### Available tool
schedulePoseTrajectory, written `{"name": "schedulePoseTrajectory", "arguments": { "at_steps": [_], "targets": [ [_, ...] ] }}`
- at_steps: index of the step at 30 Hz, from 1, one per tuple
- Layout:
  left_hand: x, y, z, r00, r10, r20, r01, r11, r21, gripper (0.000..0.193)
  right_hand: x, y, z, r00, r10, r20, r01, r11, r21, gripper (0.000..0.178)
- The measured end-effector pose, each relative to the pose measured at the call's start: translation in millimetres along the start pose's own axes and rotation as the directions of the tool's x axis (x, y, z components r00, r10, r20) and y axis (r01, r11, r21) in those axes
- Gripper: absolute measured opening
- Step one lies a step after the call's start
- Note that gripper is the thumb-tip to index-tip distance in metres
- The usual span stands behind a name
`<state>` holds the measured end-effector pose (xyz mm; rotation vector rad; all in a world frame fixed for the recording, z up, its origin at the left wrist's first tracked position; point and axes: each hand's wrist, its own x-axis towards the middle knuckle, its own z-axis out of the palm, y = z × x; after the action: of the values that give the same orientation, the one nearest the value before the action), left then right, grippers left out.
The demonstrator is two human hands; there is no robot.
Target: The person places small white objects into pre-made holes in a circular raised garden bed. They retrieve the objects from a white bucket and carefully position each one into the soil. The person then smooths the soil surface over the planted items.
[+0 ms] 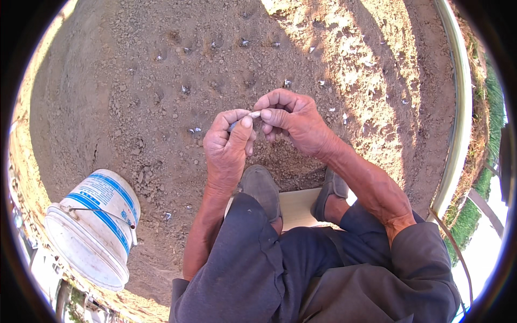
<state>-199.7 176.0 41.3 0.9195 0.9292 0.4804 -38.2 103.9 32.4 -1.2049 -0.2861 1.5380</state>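
Note:
My left hand (226, 141) and my right hand (295, 117) meet above the soil, both closed. Between their thumbs and forefingers they pinch a small whitish, stick-like piece (256, 114), one end in each hand. Its exact kind is too small to make out. Something bluish-grey (232, 127) shows in the fold of my left hand, mostly covered by the fingers. Beneath the hands lies brown, crumbly soil (156, 118), with small white bits (287, 83) in shallow hollows set out in rough rows.
A white bucket with blue bands (102, 215) and a wire handle stands at the left. My shoes (260, 188) are by a pale board (299, 207). A long pale curved edging (458, 107) borders the soil on the right, with green grass (493, 107) beyond.

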Motion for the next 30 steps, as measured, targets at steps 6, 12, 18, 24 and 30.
{"name": "schedulePoseTrajectory", "arguments": {
  "at_steps": [6, 12, 18, 24, 30],
  "targets": [
    [-1.1, -0.3, 0.9, 1.000, 0.016, -0.008, -0.016, 0.999, 0.044, 0.017, -1.1, -1.6, 0.4, 0.998, -0.061, 0.001, 0.060, 0.990, -0.131, 0.017],
    [-2.0, -8.2, 4.3, 0.997, 0.056, -0.048, -0.052, 0.995, 0.083, 0.016, -4.1, 0.5, 4.3, 0.997, -0.048, -0.068, 0.037, 0.988, -0.151, 0.016],
    [-1.6, -19.2, 5.8, 0.982, 0.148, -0.114, -0.124, 0.973, 0.196, 0.015, -5.5, 12.3, 9.4, 0.991, -0.060, -0.121, 0.048, 0.993, -0.104, 0.017],
    [-2.6, -22.3, 7.3, 0.973, 0.194, -0.125, -0.152, 0.947, 0.283, 0.015, -3.7, 23.8, 6.7, 0.994, -0.003, -0.112, 0.009, 0.998, 0.059, 0.018],
    [-2.9, -24.4, 6.9, 0.961, 0.247, -0.124, -0.195, 0.923, 0.332, 0.014, -2.6, 26.4, 5.6, 0.995, 0.017, -0.102, -0.009, 0.997, 0.082, 0.018]
  ]
}}
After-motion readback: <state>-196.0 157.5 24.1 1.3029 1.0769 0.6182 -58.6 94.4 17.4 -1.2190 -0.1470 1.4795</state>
